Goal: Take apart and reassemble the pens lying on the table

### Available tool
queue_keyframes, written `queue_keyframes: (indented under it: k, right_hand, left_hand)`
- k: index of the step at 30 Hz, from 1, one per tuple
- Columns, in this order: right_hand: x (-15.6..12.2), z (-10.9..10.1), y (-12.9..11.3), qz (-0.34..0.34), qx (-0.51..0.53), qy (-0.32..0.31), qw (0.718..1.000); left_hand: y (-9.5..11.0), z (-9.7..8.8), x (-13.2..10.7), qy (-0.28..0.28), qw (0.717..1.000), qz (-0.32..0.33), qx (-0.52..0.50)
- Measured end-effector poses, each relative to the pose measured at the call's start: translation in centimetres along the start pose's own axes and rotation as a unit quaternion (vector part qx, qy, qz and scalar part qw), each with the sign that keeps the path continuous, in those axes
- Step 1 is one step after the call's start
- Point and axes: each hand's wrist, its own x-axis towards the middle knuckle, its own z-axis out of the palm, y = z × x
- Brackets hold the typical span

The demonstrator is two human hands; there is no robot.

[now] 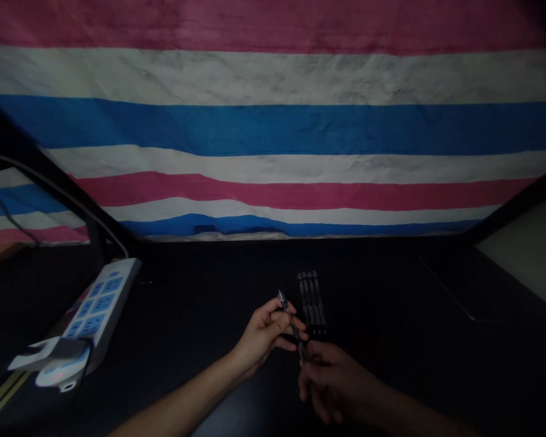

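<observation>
A slim dark pen (282, 298) with a clear, shiny end slants between my two hands above the black tabletop. Near its upper end, the fingers of my left hand (269, 331) are pinched round it. My right hand (330, 373), in deeper shadow, grips its lower end between thumb and fingers. Just beyond the hands lies a row of several similar pens (312, 300), side by side on the table. Fingers cover much of the held pen's middle, and the dim light hides its details.
On the left lies a white power strip (113, 291) with a plug and adapter (54, 355) in its near end. A flat dark panel (477, 291) lies at the right. Striped pink, white and blue sheeting (273, 127) hangs behind the black table (200, 291).
</observation>
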Motion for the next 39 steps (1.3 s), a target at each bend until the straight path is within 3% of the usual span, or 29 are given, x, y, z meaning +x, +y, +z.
queue_keyframes:
  k: [8, 12, 17, 23, 30, 35, 39]
  right_hand:
    - [0.1, -0.2, 0.1, -0.007, 0.063, -0.007, 0.998]
    - [-0.3, -0.1, -0.6, -0.01, 0.037, -0.022, 0.999]
    - [-0.3, -0.2, -0.4, 0.01, -0.03, 0.009, 0.999]
    - [0.0, -0.4, -0.2, 0.005, 0.02, -0.035, 0.999]
    - [-0.4, 0.1, -0.9, 0.017, -0.022, 0.004, 1.0]
    - [-0.2, -0.1, -0.6, 0.004, 0.024, -0.046, 0.999]
    - [-0.3, -0.2, -0.8, -0.001, 0.0, -0.012, 1.0]
  left_hand:
    - [-0.4, -0.2, -0.1, -0.016, 0.999, -0.001, -0.03]
    - [-0.3, -0.1, -0.1, 0.004, 0.999, 0.022, -0.037]
    - [-0.2, 0.0, -0.2, 0.008, 0.999, 0.021, -0.041]
    - [-0.2, -0.1, -0.1, 0.02, 0.999, 0.013, -0.047]
    - [-0.2, 0.0, -0.1, 0.014, 0.999, 0.015, -0.039]
    - [-0.2, 0.0, -0.1, 0.018, 0.999, 0.01, -0.043]
    - [-0.1, 0.1, -0.1, 0.028, 0.999, 0.022, -0.027]
